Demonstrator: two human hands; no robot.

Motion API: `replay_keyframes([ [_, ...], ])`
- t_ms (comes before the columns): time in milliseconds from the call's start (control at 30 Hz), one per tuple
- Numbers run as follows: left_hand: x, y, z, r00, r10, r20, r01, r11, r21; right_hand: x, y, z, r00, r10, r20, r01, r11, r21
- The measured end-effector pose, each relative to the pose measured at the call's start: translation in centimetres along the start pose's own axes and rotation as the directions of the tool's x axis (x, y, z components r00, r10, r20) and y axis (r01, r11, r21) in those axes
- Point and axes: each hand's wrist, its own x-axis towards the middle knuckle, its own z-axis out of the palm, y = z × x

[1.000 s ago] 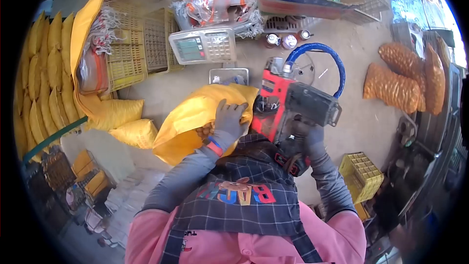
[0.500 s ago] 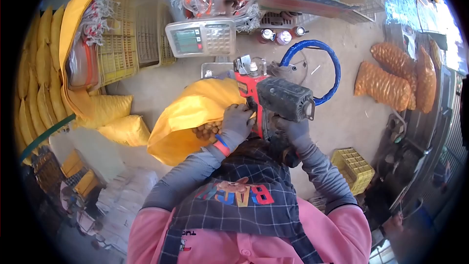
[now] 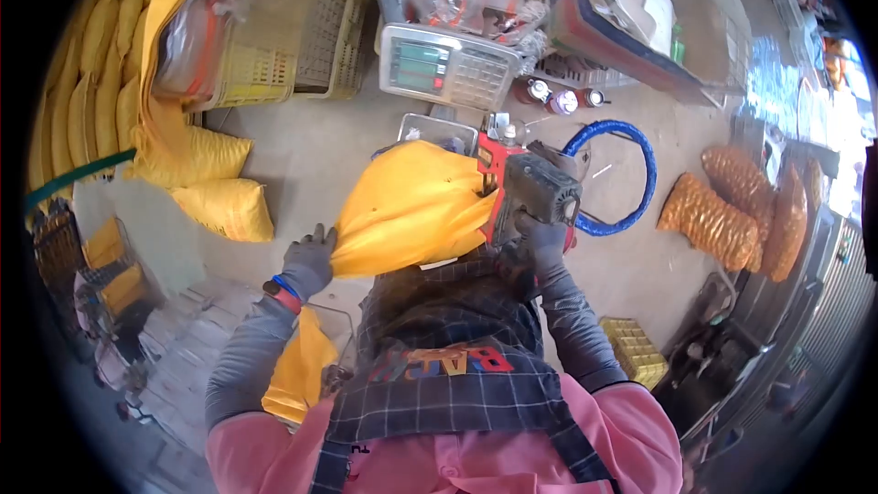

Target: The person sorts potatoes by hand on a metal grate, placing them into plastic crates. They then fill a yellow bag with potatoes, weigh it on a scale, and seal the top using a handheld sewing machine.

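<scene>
A full yellow sack is in front of me, its mouth drawn flat and its contents hidden. At the sack's left corner, my left hand, in a grey glove, grips the edge, with some fingers spread. My right hand, also gloved, is closed around the handle of a red and black handheld bag sewing machine. The machine's red front meets the right end of the sack's mouth.
A scale is beyond the sack, near several bottles. A blue ring lies right of the machine. Filled orange net bags and a yellow crate are at right. Yellow sacks lie left.
My left hand has moved left from beside the machine to the sack's far corner. The sack's mouth, open before with round brown items showing, is now flat. My right hand keeps the machine.
</scene>
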Motion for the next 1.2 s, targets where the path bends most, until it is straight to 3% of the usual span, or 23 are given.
replay_keyframes([
  [67, -1.0, 0.5, -0.8, 0.999, 0.036, -0.039, -0.037, 0.999, -0.02, -0.9, -3.8, 1.2, 0.954, 0.3, -0.002, -0.294, 0.938, 0.185],
  [100, -1.5, 1.0, -3.2, 0.994, 0.009, 0.107, 0.008, 0.988, -0.155, -1.2, -5.1, 1.9, 0.957, 0.29, -0.011, -0.272, 0.908, 0.317],
  [133, -1.9, 0.8, -4.0, 0.968, 0.009, 0.251, 0.065, 0.957, -0.283, -1.6, -5.1, 2.6, 0.96, 0.28, -0.005, -0.265, 0.916, 0.299],
  [200, -2.5, -0.2, -2.8, 0.986, 0.027, 0.165, 0.036, 0.93, -0.366, -2.2, -5.2, 3.7, 0.943, 0.331, 0.017, -0.307, 0.852, 0.425],
  [267, -3.1, -1.2, -2.3, 0.955, 0.215, -0.203, -0.256, 0.945, -0.205, -3.7, -6.1, 5.0, 0.953, 0.303, 0.026, -0.288, 0.869, 0.404],
  [300, -2.8, -1.6, -1.0, 0.924, 0.26, -0.279, -0.315, 0.933, -0.174, -4.5, -6.7, 6.1, 0.945, 0.325, -0.022, -0.29, 0.872, 0.395],
  [400, -2.5, -2.8, -0.2, 0.9, 0.349, -0.261, -0.409, 0.882, -0.234, -7.3, -8.9, 9.8, 0.943, 0.308, -0.124, -0.252, 0.908, 0.335],
  [433, -2.1, -3.2, 1.6, 0.87, 0.338, -0.36, -0.428, 0.879, -0.208, -8.1, -9.6, 10.8, 0.944, 0.288, -0.163, -0.23, 0.925, 0.302],
  [533, -1.9, -4.3, 4.1, 0.825, 0.317, -0.468, -0.47, 0.844, -0.257, -10.3, -8.3, 13.3, 0.96, 0.181, -0.212, -0.131, 0.964, 0.229],
  [633, -2.5, -5.5, 4.6, 0.847, 0.309, -0.432, -0.461, 0.833, -0.307, -13.5, -15.2, 17.3, 0.944, 0.217, -0.248, -0.154, 0.956, 0.252],
  [733, -2.9, -6.6, 6.0, 0.866, 0.305, -0.395, -0.449, 0.824, -0.347, -15.2, -15.7, 19.2, 0.958, 0.241, -0.158, -0.194, 0.944, 0.265],
  [800, -3.7, -6.9, 6.7, 0.85, 0.26, -0.458, -0.455, 0.801, -0.389, -15.3, -12.3, 19.8, 0.965, 0.192, -0.177, -0.148, 0.96, 0.238],
  [867, -4.4, -7.3, 6.9, 0.873, 0.268, -0.407, -0.444, 0.78, -0.44, -15.7, -11.8, 20.6, 0.969, 0.145, -0.198, -0.104, 0.973, 0.206],
  [933, -5.2, -7.3, 7.8, 0.788, 0.1, -0.607, -0.466, 0.74, -0.484, -16.4, -13.4, 21.5, 0.989, 0.075, -0.129, -0.061, 0.992, 0.11],
  [1067, -5.0, -8.3, 9.4, 0.783, 0.047, -0.62, -0.486, 0.669, -0.563, -17.9, -16.2, 23.0, 0.994, 0.094, -0.062, -0.087, 0.991, 0.1],
  [1133, -5.2, -9.2, 9.3, 0.826, 0.081, -0.558, -0.493, 0.586, -0.643, -18.7, -19.0, 24.1, 0.98, 0.2, -0.011, -0.187, 0.934, 0.305],
  [1200, -5.8, -9.9, 9.5, 0.835, 0.065, -0.547, -0.474, 0.589, -0.654, -18.9, -19.4, 24.4, 0.985, 0.173, 0.022, -0.172, 0.939, 0.298],
])
